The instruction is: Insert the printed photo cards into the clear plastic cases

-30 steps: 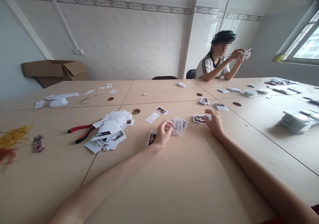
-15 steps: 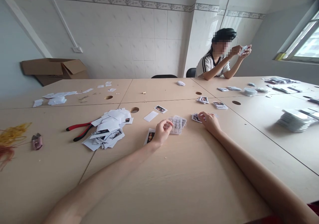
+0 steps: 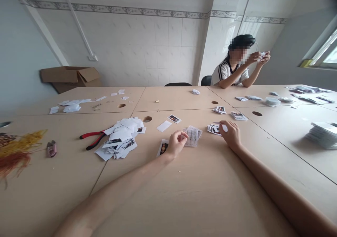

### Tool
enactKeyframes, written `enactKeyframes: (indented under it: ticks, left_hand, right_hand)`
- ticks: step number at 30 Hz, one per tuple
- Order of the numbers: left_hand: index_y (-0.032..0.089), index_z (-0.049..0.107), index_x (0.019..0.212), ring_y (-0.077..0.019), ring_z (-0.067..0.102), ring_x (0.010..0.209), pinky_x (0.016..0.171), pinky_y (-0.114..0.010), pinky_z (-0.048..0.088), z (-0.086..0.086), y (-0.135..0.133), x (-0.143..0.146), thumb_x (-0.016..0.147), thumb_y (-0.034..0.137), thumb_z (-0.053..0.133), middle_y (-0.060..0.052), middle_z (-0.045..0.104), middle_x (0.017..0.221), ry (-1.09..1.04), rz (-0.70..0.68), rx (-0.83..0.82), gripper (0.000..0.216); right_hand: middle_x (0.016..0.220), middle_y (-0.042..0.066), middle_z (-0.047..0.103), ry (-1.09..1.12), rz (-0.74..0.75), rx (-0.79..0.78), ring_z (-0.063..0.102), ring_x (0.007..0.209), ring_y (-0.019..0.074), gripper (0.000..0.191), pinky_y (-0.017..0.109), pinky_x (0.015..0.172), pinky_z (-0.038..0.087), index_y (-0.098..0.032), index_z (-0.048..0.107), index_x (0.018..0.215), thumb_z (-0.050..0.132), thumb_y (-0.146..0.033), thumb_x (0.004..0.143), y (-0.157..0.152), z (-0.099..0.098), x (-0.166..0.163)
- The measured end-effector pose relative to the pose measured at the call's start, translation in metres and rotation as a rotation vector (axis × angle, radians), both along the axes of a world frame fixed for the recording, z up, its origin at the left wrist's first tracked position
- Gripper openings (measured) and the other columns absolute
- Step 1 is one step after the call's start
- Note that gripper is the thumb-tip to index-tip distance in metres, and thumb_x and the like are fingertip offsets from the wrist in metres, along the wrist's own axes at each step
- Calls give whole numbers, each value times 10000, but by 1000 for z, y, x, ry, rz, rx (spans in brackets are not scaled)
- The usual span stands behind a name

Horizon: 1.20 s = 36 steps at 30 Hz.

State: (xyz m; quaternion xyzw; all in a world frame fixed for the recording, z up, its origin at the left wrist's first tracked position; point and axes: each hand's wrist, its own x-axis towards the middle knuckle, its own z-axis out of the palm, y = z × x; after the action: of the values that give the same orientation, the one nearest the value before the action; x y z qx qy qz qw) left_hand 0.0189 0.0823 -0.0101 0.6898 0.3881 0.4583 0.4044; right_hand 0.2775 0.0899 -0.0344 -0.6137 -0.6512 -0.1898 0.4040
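Observation:
My left hand (image 3: pixel 176 144) rests on the table with its fingers curled, pinching the near edge of a stack of clear plastic sleeves (image 3: pixel 193 136). A single photo card (image 3: pixel 163 147) lies just left of that hand. My right hand (image 3: pixel 231 134) reaches forward with its fingers bent over a small stack of photo cards (image 3: pixel 213 129) and touches its right edge. A loose heap of white cards and photos (image 3: pixel 120 138) lies further left.
Red-handled pliers (image 3: pixel 90 139) lie beside the heap. Yellow and red string (image 3: pixel 15 151) lies at the far left edge. More small card stacks (image 3: pixel 219 109) and a taller stack (image 3: pixel 322 134) lie on the right. A seated person (image 3: pixel 234 68) holds something up across the table. A cardboard box (image 3: pixel 68 77) stands behind.
The view has shifted a little to the left. My right hand stays on the photo card stack; my left hand keeps its pinch on the sleeves.

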Motion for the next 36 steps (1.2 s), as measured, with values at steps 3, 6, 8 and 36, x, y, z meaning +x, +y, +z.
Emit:
enactKeyframes:
  ticks: [3,6,8,36]
  left_hand:
    - [144,566,669,-99,497,619,552,-205,389,-1,0,0,637,114,492,-21,567,733,3,-5,-7,86]
    - [145,587,664,-104,501,628,547,-205,386,-1,-1,0,636,129,504,-23,556,727,7,-25,-14,89]
    - [148,606,657,-104,497,625,534,-205,380,-1,-2,-1,634,144,511,-27,548,744,13,-40,-18,98]
    - [147,552,555,-115,463,617,557,-217,349,12,-7,-1,699,325,518,1,497,623,-62,-41,-84,232]
  right_hand:
    - [953,67,573,26,37,106,496,936,223,145,392,795,373,-208,582,791,448,-184,741,-4,4,-2]
    - [1065,69,476,96,142,220,431,1026,240,133,431,820,378,-227,607,766,486,-185,732,-12,13,-14]
    - [1063,68,440,201,223,242,440,1011,231,142,421,796,408,-239,616,781,490,-187,740,-20,20,-31]
    - [1097,69,479,709,728,-185,578,829,162,360,328,712,496,-254,397,1096,496,-213,753,-49,16,-112]
